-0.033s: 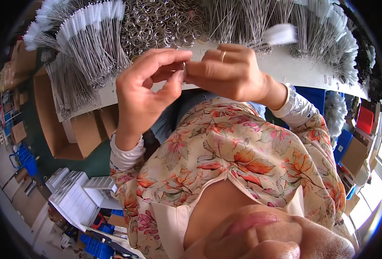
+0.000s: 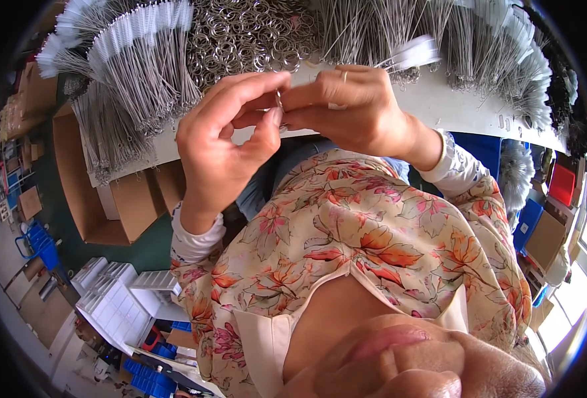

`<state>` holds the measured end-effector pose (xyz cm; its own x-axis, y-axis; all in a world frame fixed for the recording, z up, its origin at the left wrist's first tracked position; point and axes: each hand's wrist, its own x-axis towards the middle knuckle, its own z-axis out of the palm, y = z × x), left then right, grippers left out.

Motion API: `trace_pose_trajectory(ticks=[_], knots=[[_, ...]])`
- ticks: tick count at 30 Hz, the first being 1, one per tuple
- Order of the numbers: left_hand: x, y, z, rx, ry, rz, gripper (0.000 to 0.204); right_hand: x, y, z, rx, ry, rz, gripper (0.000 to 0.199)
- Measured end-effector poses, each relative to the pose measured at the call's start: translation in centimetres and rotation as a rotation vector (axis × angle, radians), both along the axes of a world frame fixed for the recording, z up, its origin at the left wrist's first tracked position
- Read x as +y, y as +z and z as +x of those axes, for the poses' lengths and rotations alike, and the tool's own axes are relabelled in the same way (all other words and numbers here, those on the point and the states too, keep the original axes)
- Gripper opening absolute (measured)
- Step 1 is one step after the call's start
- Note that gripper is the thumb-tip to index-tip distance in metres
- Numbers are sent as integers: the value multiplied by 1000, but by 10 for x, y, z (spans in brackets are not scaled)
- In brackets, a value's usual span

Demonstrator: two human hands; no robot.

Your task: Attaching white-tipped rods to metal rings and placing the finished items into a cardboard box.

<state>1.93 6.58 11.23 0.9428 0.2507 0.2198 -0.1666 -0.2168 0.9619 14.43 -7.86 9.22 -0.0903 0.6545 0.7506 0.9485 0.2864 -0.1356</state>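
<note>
My left hand (image 2: pixel 224 142) is raised above the near edge of the table, with thumb and index finger pinching a small metal split ring (image 2: pixel 279 99) seen nearly edge-on. Against that ring press the fingertips of my right hand (image 2: pixel 360 109), which is curled and slightly blurred. Wire stems come out behind the right hand's knuckles and end in white bristles: a wire brush (image 2: pixel 416 53), smeared by motion. Whether it is one brush or more I cannot tell. The wire's other end is hidden in the fingers.
On the white table (image 2: pixel 466 106) lies a heap of metal rings (image 2: pixel 247 33). Bundles of wire brushes (image 2: pixel 141 66) flank it on the left, and more bundles (image 2: pixel 366 33) on the right. An open cardboard box (image 2: pixel 108 205) stands at the left below the table edge.
The brush's white bristles have swung a little to the left. My right hand's fingers have shifted against the ring, while my left hand has hardly moved.
</note>
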Motion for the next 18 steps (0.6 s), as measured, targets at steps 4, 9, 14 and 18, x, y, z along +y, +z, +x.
trace_pose_trajectory(ticks=[4, 9, 14, 18], knots=[[-2, -10, 1, -350, 235, 365, 28, -4, 27, -9, 1541, 132, -336, 15], [0, -16, 8, -508, 306, 473, 29, 7, 29, -14, 1883, 190, -349, 17], [6, -20, 11, -509, 300, 521, 29, 9, 26, -10, 1703, 155, -414, 19], [12, -15, 8, -446, 237, 404, 28, 9, 33, -1, 1507, 56, -603, 16]])
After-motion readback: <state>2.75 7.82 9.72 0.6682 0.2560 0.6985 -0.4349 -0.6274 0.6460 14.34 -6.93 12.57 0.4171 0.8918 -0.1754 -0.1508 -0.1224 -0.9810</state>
